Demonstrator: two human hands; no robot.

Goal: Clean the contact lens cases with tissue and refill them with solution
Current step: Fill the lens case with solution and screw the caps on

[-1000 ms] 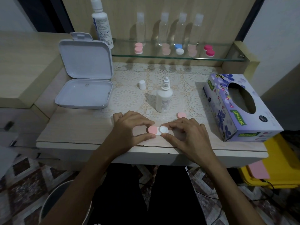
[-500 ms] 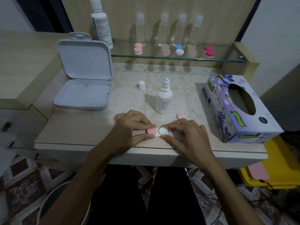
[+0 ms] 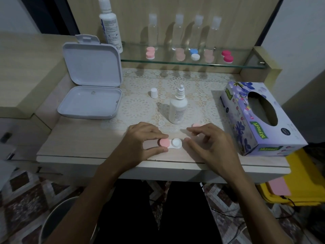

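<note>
Your left hand pinches the pink-capped side of the lens case, forefinger above and thumb below the pink cap. The case lies flat on the table near its front edge, straight ahead of you. Its right well is uncapped and shows white inside; you cannot tell from here whether any liquid is in it.

Your right hand is just beside the case on the right, fingers loosely curved and spread, holding nothing. Its thumb tip lies close to the open well, and you cannot tell whether it touches the case. Behind its fingertips a loose pink cap lies on the table, partly hidden by the hand.

The solution bottle stands upright behind the case, on the lace mat, with its nozzle bare. Its small white cap stands apart to the back left. The tissue box is on the right side of the table, its oval opening facing up. An open white box sits at the left, lid standing up.

On the glass shelf at the back are more cases in pink, pale pink, blue and white, and magenta, with a row of clear bottles behind them and a large white bottle at the left end.
</note>
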